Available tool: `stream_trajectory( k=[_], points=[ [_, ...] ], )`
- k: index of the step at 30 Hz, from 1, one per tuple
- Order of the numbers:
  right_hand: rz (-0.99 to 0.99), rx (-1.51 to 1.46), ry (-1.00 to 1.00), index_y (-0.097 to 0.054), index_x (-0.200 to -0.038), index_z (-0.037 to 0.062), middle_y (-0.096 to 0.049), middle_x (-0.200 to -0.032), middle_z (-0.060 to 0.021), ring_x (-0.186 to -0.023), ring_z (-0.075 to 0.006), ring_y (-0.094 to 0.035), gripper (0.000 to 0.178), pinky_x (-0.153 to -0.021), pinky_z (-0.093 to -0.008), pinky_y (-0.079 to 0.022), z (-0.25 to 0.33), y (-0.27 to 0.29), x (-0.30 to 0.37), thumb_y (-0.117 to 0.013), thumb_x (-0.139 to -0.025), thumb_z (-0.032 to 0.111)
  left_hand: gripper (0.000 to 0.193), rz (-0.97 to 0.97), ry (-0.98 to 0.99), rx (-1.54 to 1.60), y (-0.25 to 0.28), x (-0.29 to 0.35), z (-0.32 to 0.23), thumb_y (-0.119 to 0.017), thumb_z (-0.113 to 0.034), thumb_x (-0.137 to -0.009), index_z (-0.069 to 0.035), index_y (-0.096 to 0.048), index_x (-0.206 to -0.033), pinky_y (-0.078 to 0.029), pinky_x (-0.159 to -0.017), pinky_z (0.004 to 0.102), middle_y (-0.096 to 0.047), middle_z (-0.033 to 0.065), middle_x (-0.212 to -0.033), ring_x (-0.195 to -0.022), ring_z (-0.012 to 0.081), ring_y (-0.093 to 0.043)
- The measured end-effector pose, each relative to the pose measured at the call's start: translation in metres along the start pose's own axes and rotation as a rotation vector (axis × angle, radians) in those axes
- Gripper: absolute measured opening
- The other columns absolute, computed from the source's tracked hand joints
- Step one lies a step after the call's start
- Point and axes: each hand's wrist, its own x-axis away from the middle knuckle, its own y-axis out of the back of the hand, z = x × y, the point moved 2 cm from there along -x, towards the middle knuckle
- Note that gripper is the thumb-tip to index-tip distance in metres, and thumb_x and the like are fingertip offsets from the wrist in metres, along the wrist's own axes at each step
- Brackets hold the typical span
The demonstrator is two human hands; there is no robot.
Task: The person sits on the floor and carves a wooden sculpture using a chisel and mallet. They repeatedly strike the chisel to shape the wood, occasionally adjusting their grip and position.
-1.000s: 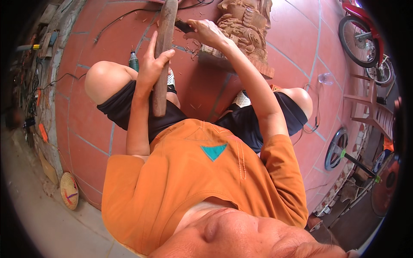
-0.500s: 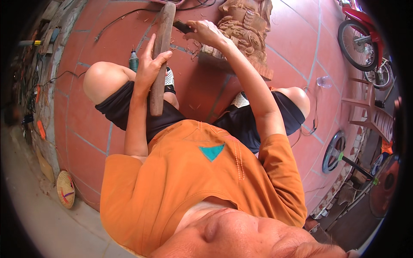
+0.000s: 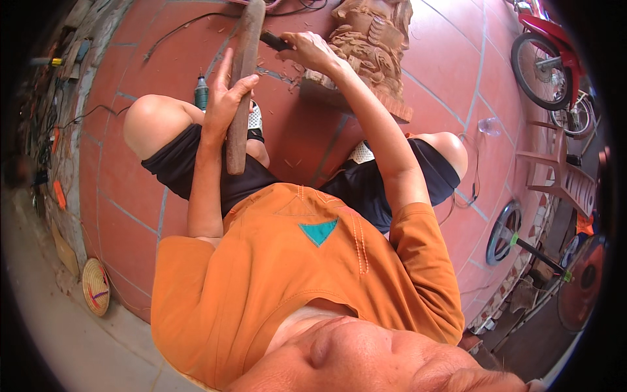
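Note:
My left hand (image 3: 223, 104) holds a long, worn wooden stick (image 3: 243, 72) upright in front of my left leg. The thumb lies across the stick while the fingers stretch up along its side. My right hand (image 3: 312, 51) reaches forward with bent fingers around a short, dark tool (image 3: 274, 41), whose kind I cannot make out. The tool's outer end lies close to the stick's upper part. Just right of that hand, a carved wooden figure (image 3: 372, 52) with deep relief folds lies on the floor, its block-like base (image 3: 326, 90) towards me.
A green power tool (image 3: 201, 95) stands beside my left knee. Wood chips and a black cable (image 3: 171, 40) lie on the red tiles. To the right are a clear plastic cup (image 3: 488, 126), a red motorbike (image 3: 555, 59), a plastic chair (image 3: 565, 173) and a round fan base (image 3: 505, 232).
Both hands keep their grips and nearly the same places. The whole view has shifted very slightly.

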Motion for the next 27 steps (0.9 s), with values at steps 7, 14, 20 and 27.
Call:
stream_trajectory(
  k=[7, 14, 20, 27],
  points=[
    [-0.032, -0.089, -0.075, -0.067, -0.123, 0.0053, -0.074, -0.101, -0.0207, -0.093, -0.0392, -0.072, 0.055, -0.082, -0.0462, -0.056, 0.000, 0.016, 0.012, -0.081, -0.084, 0.041, 0.089, -0.136, -0.027, 0.206, 0.016, -0.002, 0.007, -0.071, -0.009, -0.096, -0.003, -0.015, -0.164, -0.055, -0.049, 0.0261, -0.064, 0.0072, -0.091, -0.067, 0.0117, -0.064],
    [-0.232, -0.194, -0.183, -0.066, -0.124, 0.0049, -0.075, -0.098, -0.0163, -0.084, -0.0243, -0.074, 0.043, -0.073, -0.0390, -0.058, -0.016, 0.026, 0.016, -0.079, -0.090, 0.029, 0.088, -0.104, -0.013, 0.181, 0.010, 0.003, 0.001, -0.072, -0.009, -0.096, -0.003, -0.017, -0.164, -0.055, -0.049, 0.0249, -0.064, 0.0078, -0.091, -0.066, 0.0111, -0.063],
    [-0.449, -0.604, -0.151, -0.063, -0.116, 0.0015, -0.073, -0.090, -0.0101, -0.079, -0.0158, -0.067, 0.030, -0.071, -0.0351, -0.055, -0.060, 0.059, 0.015, -0.075, -0.089, 0.009, 0.090, -0.062, -0.024, 0.137, 0.004, 0.003, -0.001, -0.074, -0.014, -0.094, -0.007, -0.019, -0.165, -0.052, -0.047, 0.0236, -0.063, 0.0058, -0.077, -0.051, 0.0107, -0.059],
    [-0.172, -0.245, -0.196, -0.070, -0.121, 0.0077, -0.075, -0.096, -0.0175, -0.087, -0.0325, -0.074, 0.052, -0.081, -0.0429, -0.057, -0.020, 0.029, 0.013, -0.083, -0.084, 0.042, 0.089, -0.063, -0.029, 0.084, 0.003, 0.008, -0.003, -0.074, -0.017, -0.094, -0.006, -0.020, -0.164, -0.051, -0.047, 0.0231, -0.063, 0.0053, -0.076, -0.052, 0.0103, -0.059]
  ],
)
